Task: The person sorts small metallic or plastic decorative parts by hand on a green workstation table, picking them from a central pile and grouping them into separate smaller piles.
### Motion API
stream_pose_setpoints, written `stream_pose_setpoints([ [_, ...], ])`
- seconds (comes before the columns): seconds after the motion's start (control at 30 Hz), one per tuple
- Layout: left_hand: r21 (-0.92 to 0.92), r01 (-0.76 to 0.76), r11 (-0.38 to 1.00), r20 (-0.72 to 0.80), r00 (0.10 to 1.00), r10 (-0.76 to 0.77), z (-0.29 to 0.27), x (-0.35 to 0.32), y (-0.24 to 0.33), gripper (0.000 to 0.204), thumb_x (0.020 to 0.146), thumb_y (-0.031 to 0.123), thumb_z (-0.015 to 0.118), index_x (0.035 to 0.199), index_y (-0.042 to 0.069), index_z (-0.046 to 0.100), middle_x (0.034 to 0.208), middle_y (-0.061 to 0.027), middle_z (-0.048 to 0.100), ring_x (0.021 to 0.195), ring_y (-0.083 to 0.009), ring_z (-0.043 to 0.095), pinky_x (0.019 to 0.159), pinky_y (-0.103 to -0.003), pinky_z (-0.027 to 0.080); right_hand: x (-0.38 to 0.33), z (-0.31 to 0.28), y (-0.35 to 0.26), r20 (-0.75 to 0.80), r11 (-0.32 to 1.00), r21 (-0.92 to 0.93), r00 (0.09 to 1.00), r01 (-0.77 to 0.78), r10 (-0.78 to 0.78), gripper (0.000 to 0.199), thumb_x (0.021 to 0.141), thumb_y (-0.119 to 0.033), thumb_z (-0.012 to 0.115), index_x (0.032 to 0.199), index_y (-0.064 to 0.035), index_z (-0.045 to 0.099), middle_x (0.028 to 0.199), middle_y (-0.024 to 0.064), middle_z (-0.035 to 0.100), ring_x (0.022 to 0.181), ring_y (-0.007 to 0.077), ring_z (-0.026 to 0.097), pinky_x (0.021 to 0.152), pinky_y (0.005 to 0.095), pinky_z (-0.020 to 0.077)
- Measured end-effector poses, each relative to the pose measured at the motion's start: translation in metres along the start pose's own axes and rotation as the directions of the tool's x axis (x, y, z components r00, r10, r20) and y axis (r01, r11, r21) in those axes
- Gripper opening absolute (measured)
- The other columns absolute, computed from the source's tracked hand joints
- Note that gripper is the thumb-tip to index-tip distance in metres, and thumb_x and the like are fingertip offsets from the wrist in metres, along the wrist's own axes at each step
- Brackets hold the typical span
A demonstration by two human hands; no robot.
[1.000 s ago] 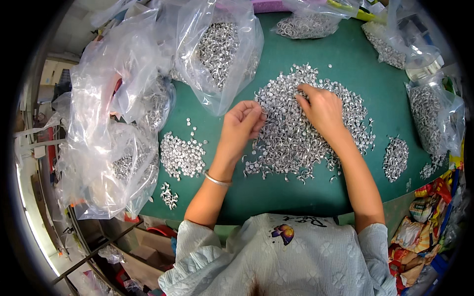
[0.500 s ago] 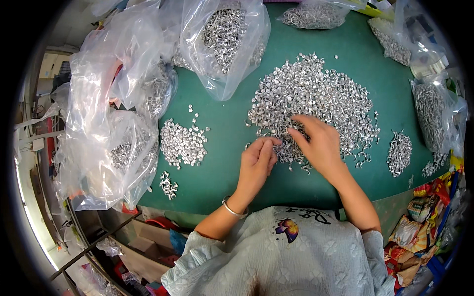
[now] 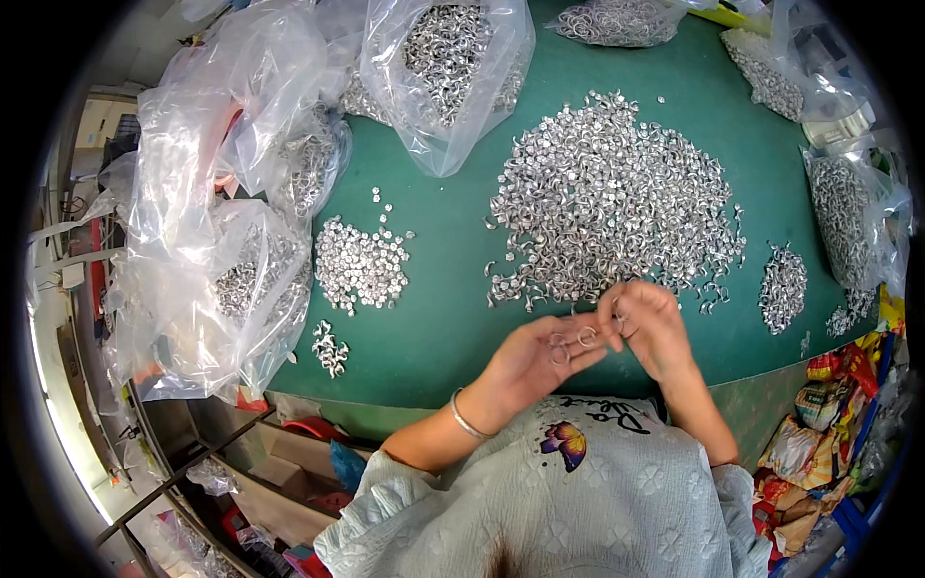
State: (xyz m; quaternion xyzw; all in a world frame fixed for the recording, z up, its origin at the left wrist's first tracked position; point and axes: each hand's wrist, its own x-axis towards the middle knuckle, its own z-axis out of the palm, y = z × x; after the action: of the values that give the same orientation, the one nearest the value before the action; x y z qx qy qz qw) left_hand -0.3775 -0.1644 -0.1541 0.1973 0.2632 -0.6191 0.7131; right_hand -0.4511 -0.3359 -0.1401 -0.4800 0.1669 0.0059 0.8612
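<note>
While the left hand [image 3: 530,364] lies spread, palm up, bearing silver rings [image 3: 586,336], the right hand [image 3: 651,326] sits curled at its two o'clock, grip unclear. Probably sorting; next move wants light fingertips. Metal pile [image 3: 617,202]: twelve o'clock.

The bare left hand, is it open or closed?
Open: the bare left hand is palm-up, fingers extended, with thin round silver metal rings on it.

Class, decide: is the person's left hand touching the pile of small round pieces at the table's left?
Apart. The head view plainly shows green tabletop between the left hand and the pile.
</note>
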Motion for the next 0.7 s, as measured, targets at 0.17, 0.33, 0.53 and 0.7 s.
stream_pose_setpoints([
  [0.17, -0.097, 0.102, 0.99, 0.242, 0.967, -0.076, -0.031, 0.016, -0.017, 0.024, 0.1, 0.02, 0.041, 0.099, 0.004, 0.058, 0.096, -0.0065, 0.064, 0.093, -0.0195, 0.063, 0.089, -0.037, 0.05, -0.016, 0.023, -0.001, 0.372, 0.435, -0.806, 0.915, 0.402, -0.157, 0.011, 0.075, 0.005, 0.067, 0.077, -0.0008, 0.057, 0.086, 0.0117, 0.063, 0.084, 0.0193, 0.062, 0.079, 0.0316, 0.0489],
  [0.33, 0.049, -0.065, 0.997, -0.317, 0.945, 0.077, 0.021, 0.006, -0.018, 0.025, 0.102, 0.025, 0.046, 0.099, 0.004, 0.06, 0.076, -0.0022, 0.057, 0.057, -0.0115, 0.048, 0.057, -0.027, 0.046, -0.012, 0.009, -0.013, 0.407, 0.517, -0.642, 0.823, 0.567, -0.397, 0.02, 0.078, 0.003, 0.065, 0.097, -0.0011, 0.06, 0.1, 0.0119, 0.063, 0.099, 0.0227, 0.06, 0.089, 0.0354, 0.0471],
  [0.53, 0.606, -0.713, 0.352, 0.357, 0.639, 0.681, 0.013, 0.022, -0.032, 0.017, 0.098, 0.01, 0.049, 0.107, 0.0, 0.06, 0.088, -0.0063, 0.06, 0.08, -0.0131, 0.059, 0.074, -0.027, 0.049, -0.01, 0.022, 0.034, -0.161, 0.871, 0.483, 0.969, -0.087, 0.185, 0.042, 0.099, -0.028, 0.042, 0.127, 0.0022, 0.049, 0.12, 0.0167, 0.059, 0.113, 0.0272, 0.056, 0.1, 0.0399, 0.0431],
  [0.7, 0.546, -0.614, -0.571, 0.817, 0.239, 0.524, 0.029, 0.029, -0.036, 0.023, 0.084, -0.007, 0.054, 0.105, -0.001, 0.061, 0.101, -0.0134, 0.063, 0.099, -0.0284, 0.06, 0.091, -0.04, 0.047, 0.002, 0.02, 0.022, -0.057, 0.673, 0.716, 0.945, -0.186, 0.321, 0.035, 0.098, -0.03, 0.049, 0.112, 0.0013, 0.057, 0.108, 0.0145, 0.063, 0.102, 0.0238, 0.06, 0.095, 0.0403, 0.0466],
])
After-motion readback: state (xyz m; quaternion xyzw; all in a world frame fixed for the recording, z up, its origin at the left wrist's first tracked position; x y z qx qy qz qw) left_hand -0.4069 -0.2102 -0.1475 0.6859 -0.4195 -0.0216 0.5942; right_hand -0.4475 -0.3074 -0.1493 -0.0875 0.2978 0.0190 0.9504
